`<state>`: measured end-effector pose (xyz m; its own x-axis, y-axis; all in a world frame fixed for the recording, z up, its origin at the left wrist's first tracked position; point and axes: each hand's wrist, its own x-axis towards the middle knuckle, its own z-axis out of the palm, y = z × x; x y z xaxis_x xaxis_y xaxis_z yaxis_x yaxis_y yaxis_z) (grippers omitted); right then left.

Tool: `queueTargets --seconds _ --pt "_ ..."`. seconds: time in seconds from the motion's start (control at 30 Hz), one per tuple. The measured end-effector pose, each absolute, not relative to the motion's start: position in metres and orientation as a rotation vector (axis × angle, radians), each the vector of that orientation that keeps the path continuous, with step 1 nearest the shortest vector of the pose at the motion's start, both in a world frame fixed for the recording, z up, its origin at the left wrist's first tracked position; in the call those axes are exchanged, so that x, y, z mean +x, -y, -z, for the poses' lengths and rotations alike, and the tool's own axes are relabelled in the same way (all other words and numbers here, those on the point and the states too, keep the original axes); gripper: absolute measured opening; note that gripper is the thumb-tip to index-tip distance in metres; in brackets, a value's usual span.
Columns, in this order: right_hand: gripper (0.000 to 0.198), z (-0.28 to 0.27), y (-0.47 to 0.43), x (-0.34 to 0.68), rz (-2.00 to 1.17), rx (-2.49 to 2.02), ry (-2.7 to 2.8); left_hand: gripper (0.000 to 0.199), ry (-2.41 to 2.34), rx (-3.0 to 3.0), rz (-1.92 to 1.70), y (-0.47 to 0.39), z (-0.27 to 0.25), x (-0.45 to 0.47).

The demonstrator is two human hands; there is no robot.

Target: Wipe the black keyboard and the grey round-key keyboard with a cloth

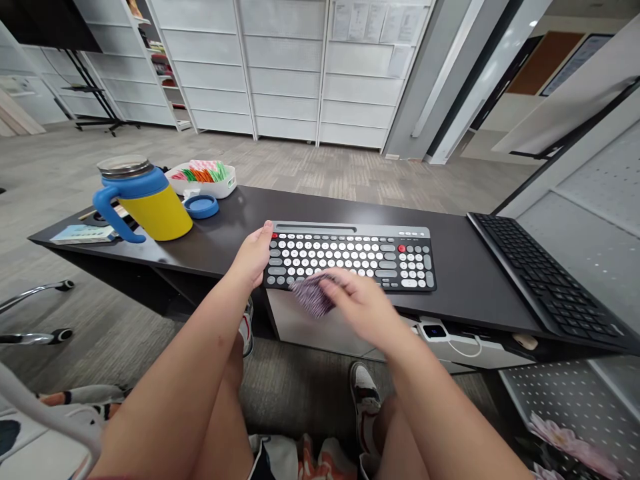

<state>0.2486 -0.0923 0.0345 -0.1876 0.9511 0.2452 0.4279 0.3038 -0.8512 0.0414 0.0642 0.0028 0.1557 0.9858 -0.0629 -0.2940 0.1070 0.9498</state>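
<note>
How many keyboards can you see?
2: a grey keyboard with white keys in the middle, at the near edge of the desk, and a black keyboard at its right end. Neither is fully hidden.

head view, looking forward and down over nearby keyboard (349, 256); edges seemingly stretched

office: dark desk (460, 267), keyboard (345, 248), wheeled chair base (35, 338), carpeted floor (320, 173)

Nothing legible, white-keyed keyboard (345, 255) markings tiny, posted sheets (375, 24) blurred
</note>
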Motion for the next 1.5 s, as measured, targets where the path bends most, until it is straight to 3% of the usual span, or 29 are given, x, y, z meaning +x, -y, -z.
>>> queueTargets --seconds 0.2,0.3,0.47,0.8,1.23,1.5 --pt "0.043 -0.044 0.089 0.326 0.052 -1.866 1.146 0.048 -0.974 0.975 -1.152 -0.066 -0.002 0.040" --pt "0.043 -0.041 0.088 0.342 0.229 -2.078 1.109 0.048 -0.981 0.991 -1.156 -0.066 -0.003 0.041" --pt "0.045 -0.031 0.077 0.316 0.174 -2.286 1.294 0.048 -0.994 1.038 -1.170 -0.064 -0.005 0.042" --pt "0.045 -0.019 0.065 0.260 0.334 -2.242 1.518 0.051 -0.963 1.132 -1.235 -0.061 -0.001 0.040" --pt "0.050 0.000 0.044 0.186 0.118 -1.764 1.630 0.046 -0.942 1.145 -1.246 -0.057 -0.004 0.041" --pt "0.047 0.003 0.036 0.146 0.192 -1.555 1.890 0.046 -0.939 1.251 -1.293 -0.059 0.000 0.039"
